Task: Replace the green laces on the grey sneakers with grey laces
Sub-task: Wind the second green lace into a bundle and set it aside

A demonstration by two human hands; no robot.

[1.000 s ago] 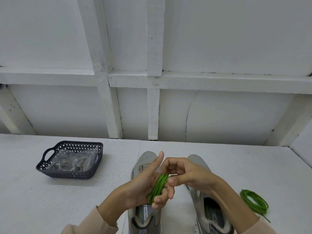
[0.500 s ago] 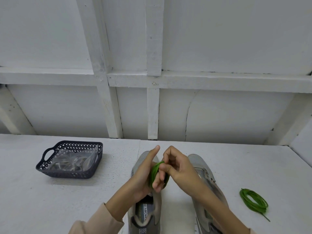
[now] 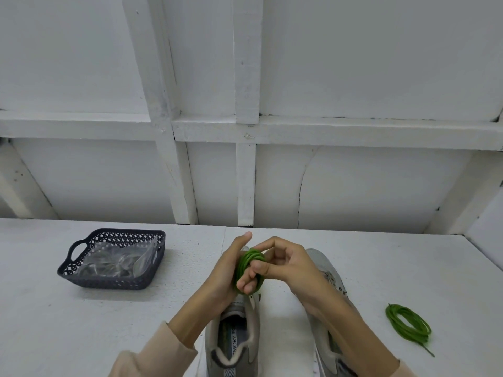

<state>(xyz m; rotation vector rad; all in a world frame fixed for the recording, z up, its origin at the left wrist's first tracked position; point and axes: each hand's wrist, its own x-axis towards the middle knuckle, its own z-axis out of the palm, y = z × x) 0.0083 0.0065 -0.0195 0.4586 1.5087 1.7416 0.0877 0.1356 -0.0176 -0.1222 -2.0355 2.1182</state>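
Two grey sneakers stand toe-away on the white table: the left sneaker [image 3: 236, 336] and the right sneaker [image 3: 325, 270], both without laces that I can see. Above them a green lace [image 3: 249, 263] is wound in loops around the fingers of my left hand [image 3: 227, 276], thumb up. My right hand [image 3: 283, 263] pinches the lace at the loops. A second green lace [image 3: 407, 323] lies coiled on the table to the right.
A dark plastic basket [image 3: 81, 278] at the left holds clear plastic bags. The white table [image 3: 408, 262] ends at a white framed wall behind.
Both hands have risen and moved away from me over the sneakers' toes. The right hand has wound the green lace further around the left fingers.
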